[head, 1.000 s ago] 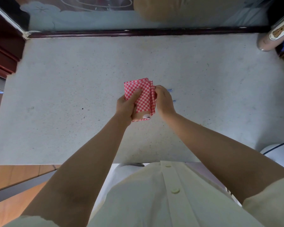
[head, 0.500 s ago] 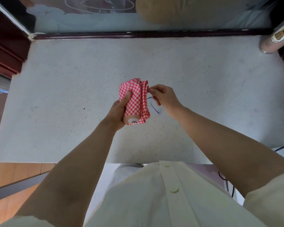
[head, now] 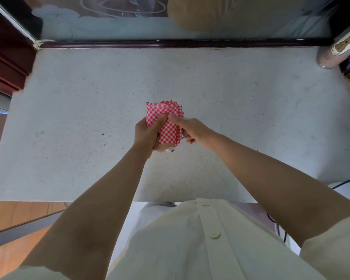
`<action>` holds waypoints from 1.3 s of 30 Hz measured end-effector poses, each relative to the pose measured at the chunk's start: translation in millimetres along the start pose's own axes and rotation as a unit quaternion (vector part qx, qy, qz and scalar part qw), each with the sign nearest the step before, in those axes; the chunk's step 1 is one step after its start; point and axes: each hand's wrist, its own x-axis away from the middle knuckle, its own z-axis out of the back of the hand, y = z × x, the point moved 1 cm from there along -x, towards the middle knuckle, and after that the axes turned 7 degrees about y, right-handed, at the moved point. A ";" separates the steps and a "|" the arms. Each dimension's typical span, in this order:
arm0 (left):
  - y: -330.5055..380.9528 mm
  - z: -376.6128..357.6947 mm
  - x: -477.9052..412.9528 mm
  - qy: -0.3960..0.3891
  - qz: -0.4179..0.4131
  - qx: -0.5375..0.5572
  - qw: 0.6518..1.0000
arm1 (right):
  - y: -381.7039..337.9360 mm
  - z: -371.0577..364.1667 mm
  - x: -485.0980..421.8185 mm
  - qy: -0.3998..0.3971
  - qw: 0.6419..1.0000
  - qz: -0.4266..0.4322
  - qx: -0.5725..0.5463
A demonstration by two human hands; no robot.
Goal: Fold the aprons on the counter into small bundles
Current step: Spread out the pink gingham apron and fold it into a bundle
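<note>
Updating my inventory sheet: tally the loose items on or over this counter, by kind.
Red-checked apron bundle: 1
Rabbit-label bottle: 1
Total: 2

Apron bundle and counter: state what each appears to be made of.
Apron bundle: thin woven cloth, probably cotton or a blend, matte; red-white gingham check, soft layered folds, stitched hem. Counter: stone or a stone-like composite, possibly terrazzo; pale grey, fine dark speckles, dull finish with no glare.
</note>
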 end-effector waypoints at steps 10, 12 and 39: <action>-0.7 -3.0 1.3 -0.018 0.001 -0.002 1.000 | 4.0 -6.0 0.9 0.022 0.995 0.027 -0.096; 0.4 -2.9 0.1 -0.041 0.002 -0.013 0.999 | 4.0 -3.0 0.0 0.019 0.994 0.032 -0.102; 7.2 1.8 -2.8 -0.171 -0.512 -0.574 0.615 | 10.9 31.1 -13.7 0.154 0.988 -0.007 0.035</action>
